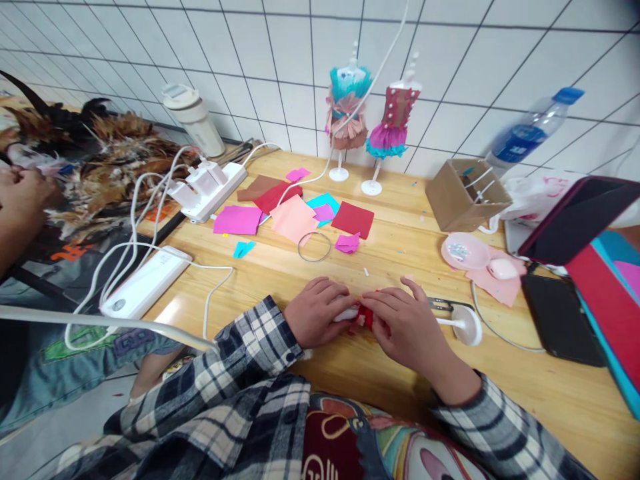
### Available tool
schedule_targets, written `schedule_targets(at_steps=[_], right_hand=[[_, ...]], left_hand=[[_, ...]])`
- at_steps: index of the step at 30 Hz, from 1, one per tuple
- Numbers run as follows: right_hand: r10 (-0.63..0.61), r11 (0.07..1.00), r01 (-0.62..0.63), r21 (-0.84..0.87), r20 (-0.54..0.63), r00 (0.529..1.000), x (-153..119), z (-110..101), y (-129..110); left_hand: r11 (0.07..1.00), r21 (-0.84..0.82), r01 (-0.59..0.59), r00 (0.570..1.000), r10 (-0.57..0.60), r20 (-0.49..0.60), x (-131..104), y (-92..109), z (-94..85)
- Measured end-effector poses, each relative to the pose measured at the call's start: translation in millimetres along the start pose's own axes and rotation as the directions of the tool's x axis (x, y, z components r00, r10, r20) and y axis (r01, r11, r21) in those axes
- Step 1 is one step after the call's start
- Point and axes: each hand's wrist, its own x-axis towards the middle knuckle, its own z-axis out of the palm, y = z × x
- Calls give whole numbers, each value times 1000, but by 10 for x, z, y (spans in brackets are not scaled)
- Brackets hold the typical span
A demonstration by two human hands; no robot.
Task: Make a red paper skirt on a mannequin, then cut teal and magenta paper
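Note:
A small white dress form lies on its side on the wooden table, its round base [467,325] pointing to the right. Red paper or cloth [367,319] wraps its middle. My left hand [320,313] curls over the white upper end. My right hand [403,327] presses its fingers on the red wrapping, thumb low and little finger raised. Both hands nearly meet and hide most of the form. Beside the stand lies a dark slim metal tool [440,305], partly covered by my right hand. Beyond my hands are a thin metal ring [315,261] and a crumpled magenta piece [347,243].
Coloured sheets [295,219] lie mid-table. Two dressed forms [347,113] stand by the wall. At right are a cardboard box [463,200], a pink bead bowl [465,252] and a phone [563,320]. Cables run from a power strip [215,193]. Another person's hand [33,193] is near feathers.

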Motion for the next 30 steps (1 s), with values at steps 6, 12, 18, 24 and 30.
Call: schedule_targets(at_steps=[6, 12, 18, 24, 30], right_hand=[[-50, 999, 49, -9, -73, 996, -93, 4, -94], [26, 993, -40, -113, -126, 992, -108, 158, -182], [47, 998, -55, -36, -183, 982, -59, 122, -206], [34, 998, -26, 59, -129, 991, -20, 36, -74], [-79, 996, 80, 39, -24, 997, 80, -138, 37]], left_hand=[[1000, -11, -9, 1000, 9, -17, 22, 13, -5], [1000, -5, -26, 999, 26, -24, 13, 4, 20], [1000, -7, -23, 999, 23, -34, 4, 1, 49], [999, 13, -30, 1000, 30, 0, 7, 4, 49], [1000, -20, -12, 1000, 12, 5, 5, 7, 54]])
